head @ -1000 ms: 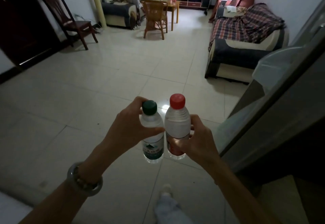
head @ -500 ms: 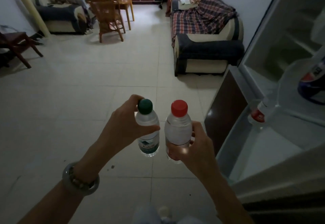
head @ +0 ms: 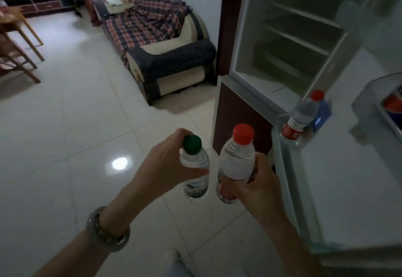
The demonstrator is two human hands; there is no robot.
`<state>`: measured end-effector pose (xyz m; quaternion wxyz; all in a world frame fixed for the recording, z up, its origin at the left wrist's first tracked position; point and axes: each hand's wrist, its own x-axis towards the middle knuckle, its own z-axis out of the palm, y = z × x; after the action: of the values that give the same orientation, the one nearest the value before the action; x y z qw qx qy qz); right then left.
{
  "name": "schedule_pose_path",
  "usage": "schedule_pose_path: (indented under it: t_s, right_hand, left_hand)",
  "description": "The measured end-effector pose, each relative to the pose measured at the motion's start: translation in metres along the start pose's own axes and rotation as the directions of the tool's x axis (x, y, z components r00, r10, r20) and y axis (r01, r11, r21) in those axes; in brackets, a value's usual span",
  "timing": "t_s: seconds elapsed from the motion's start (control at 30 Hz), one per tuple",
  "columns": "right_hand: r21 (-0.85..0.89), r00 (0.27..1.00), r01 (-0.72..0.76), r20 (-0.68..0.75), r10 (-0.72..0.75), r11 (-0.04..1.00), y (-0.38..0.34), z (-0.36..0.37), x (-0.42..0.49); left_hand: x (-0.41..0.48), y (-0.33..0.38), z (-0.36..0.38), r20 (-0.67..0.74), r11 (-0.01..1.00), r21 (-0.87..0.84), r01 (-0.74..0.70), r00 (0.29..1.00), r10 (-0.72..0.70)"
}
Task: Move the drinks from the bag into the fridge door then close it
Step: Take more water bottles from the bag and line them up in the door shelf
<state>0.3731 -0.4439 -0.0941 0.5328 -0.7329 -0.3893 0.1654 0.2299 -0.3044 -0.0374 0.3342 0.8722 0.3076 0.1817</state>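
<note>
My left hand (head: 167, 163) grips a small clear water bottle with a green cap (head: 194, 163) around its upper body. My right hand (head: 258, 181) holds a larger water bottle with a red cap and red label (head: 236, 161) from the right side. Both bottles stand upright side by side over the floor, just left of the open fridge door (head: 339, 178). A red-capped bottle (head: 303, 115) stands in the door's lower shelf. Another drink with a red and blue label (head: 393, 104) shows at the right edge in a higher door shelf. No bag is in view.
The fridge cabinet (head: 289, 37) stands open with bare shelves. A sofa (head: 165, 59) with a plaid cover sits against the wall left of the fridge. Wooden chair and table (head: 15, 46) are at the far left. My foot (head: 174, 259) shows below.
The view has swung right, bringing the open fridge and its door shelves fully into sight. Both hands with their bottles have come closer to the door's edge.
</note>
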Motion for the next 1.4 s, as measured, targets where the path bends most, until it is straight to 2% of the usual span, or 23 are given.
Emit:
schedule_pose_path:
  t_s: [0.13, 0.27, 0.47, 0.63, 0.77, 0.9, 1.1, 1.4]
  right_hand:
    - [-0.049, 0.980, -0.055, -0.193, 0.045, 0.997, -0.012, 0.024, 0.011]
    - [-0.070, 0.930, -0.151, -0.348, 0.118, 0.986, -0.011, 0.025, 0.015]
    - [-0.068, 0.804, -0.239, -0.573, 0.158, 0.969, -0.006, -0.001, 0.025]
    - [-0.115, 0.681, -0.281, -0.723, 0.114, 0.953, 0.012, -0.030, 0.048]
    - [-0.219, 0.613, -0.304, -0.790, 0.014, 0.927, 0.025, -0.046, 0.072]
    - [-0.279, 0.579, -0.352, -0.815, -0.026, 0.894, 0.046, -0.059, 0.082]
    - [-0.163, 0.485, -0.511, -0.865, 0.126, 0.844, 0.090, -0.064, 0.082]
    - [0.131, 0.273, -0.567, -0.902, 0.335, 0.813, 0.109, -0.062, 0.099]
  left_hand:
    - [0.042, -0.022, -0.020, 0.118, 0.994, 0.001, -0.108, 0.987, 0.107]
    - [0.082, -0.027, -0.020, 0.209, 0.973, -0.019, -0.230, 0.951, 0.228]
    - [0.147, -0.002, 0.011, 0.283, 0.881, -0.156, -0.446, 0.835, 0.473]
    - [0.199, 0.042, 0.046, 0.304, 0.803, -0.282, -0.525, 0.745, 0.594]
    - [0.244, 0.070, 0.077, 0.350, 0.744, -0.348, -0.570, 0.657, 0.667]
    - [0.274, 0.090, 0.114, 0.387, 0.688, -0.367, -0.627, 0.570, 0.725]
    - [0.295, 0.104, 0.168, 0.437, 0.589, -0.407, -0.698, 0.417, 0.797]
    - [0.309, 0.112, 0.228, 0.537, 0.458, -0.376, -0.805, 0.213, 0.816]
